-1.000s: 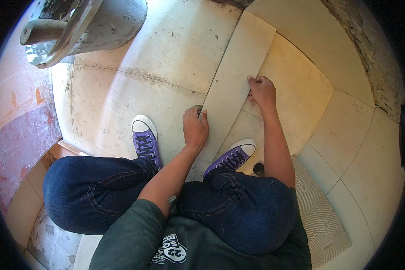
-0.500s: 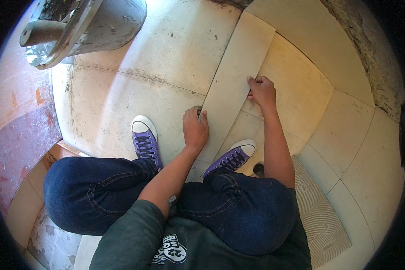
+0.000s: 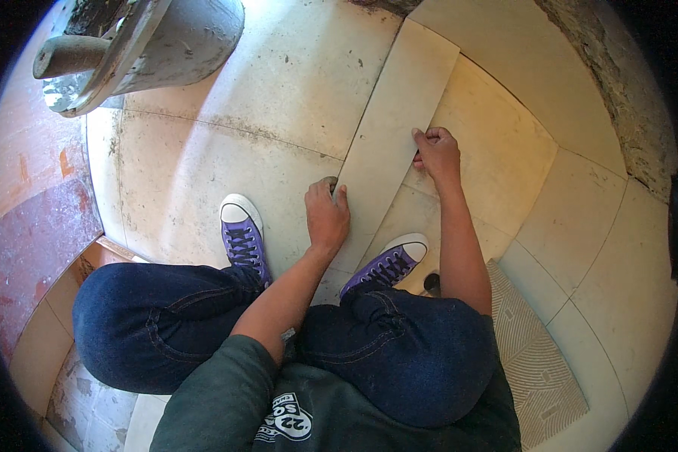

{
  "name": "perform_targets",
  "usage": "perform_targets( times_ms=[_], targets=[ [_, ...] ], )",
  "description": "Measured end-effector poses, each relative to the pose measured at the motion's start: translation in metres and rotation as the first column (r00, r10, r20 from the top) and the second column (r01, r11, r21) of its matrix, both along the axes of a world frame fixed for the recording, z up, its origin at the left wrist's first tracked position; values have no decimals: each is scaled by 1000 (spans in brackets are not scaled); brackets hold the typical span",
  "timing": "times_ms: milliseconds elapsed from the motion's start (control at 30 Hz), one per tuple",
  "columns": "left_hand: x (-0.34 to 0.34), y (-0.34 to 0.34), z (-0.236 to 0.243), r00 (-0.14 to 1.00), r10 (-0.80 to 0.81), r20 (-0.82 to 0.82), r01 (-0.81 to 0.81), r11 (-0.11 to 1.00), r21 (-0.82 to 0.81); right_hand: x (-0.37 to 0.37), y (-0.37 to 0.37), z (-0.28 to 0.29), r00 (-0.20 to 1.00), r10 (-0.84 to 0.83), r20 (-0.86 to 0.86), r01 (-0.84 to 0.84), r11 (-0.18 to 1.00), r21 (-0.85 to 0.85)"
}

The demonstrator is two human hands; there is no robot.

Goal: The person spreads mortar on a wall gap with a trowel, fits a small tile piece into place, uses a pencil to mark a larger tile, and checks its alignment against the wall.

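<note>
Cream tile strip (image 3: 398,113), likely stiff, brittle, lightish: best held by its long edges; right hand (image 3: 438,156) pinches at 3 o'clock, left hand (image 3: 327,216) curls at 8 o'clock, grip unclear

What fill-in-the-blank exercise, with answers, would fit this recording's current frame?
1. The right hand is at the narrow tile strip, along its ____ long edge.
2. The left hand is at the ____ long edge of that strip.
3. The left shoe has an upper coloured ____.
4. The bucket shows in the picture's upper ____ part.

Missing words: right; left; purple; left.
</note>
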State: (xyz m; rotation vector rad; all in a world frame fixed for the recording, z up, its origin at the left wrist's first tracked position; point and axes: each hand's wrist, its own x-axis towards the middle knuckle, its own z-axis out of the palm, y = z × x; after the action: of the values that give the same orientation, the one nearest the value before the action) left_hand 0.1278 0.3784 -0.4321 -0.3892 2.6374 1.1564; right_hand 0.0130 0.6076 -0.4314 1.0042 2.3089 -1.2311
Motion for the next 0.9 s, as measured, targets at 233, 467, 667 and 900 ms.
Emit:
perform_targets(
  times_ms=[233, 467, 667, 900],
  targets=[
    [-4, 0, 6, 1000, 3, 28, -3, 1000, 1, 2, -1, 1, 1000, -12, -4, 12, 1000, -8],
    [-4, -1, 6, 1000, -9, 25, 9, 1000, -5, 1, -4, 8, 1000, -23, 13, 24, 1000, -13],
    [-5, 1, 4, 1000, -13, 25, 13, 1000, 20, 3, 1, 1, 999, -35, 11, 35, 999, -2],
    [-6, 6, 10, 996, -8, 88, 9, 1000, -7, 10, 6, -7, 1000, -15, 8, 14, 1000, 9]
  ],
)
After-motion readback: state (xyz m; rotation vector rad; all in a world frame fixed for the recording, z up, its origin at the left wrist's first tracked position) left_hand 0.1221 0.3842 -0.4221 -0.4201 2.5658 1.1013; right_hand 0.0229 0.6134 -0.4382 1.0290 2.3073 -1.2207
